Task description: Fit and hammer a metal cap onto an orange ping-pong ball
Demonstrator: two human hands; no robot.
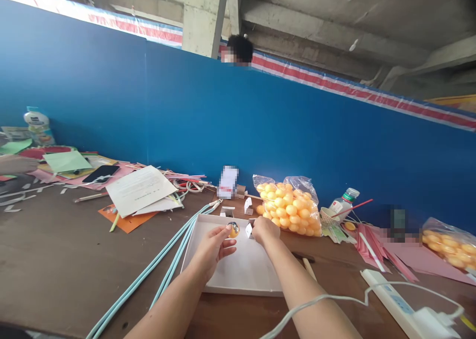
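Over the left part of a shallow white box lid (243, 285), my left hand (212, 247) pinches a small round object (233, 229), shiny silver on top and yellow-orange below. My right hand (265, 230) is closed at the lid's back right edge, its fingertips beside a small folded white card piece (249, 230). Whether the fingers grip that piece is hard to make out. Two more small folded white pieces, one upright (248, 206) and one lower (227, 211), stand just behind the lid.
A clear bag of orange balls (288, 207) sits behind my right hand. Light-blue cords (148, 269) run left of the lid. A power strip (390, 299) with a white cable lies at right. Papers (139, 190) cover the back left, near another person's hand (17, 164).
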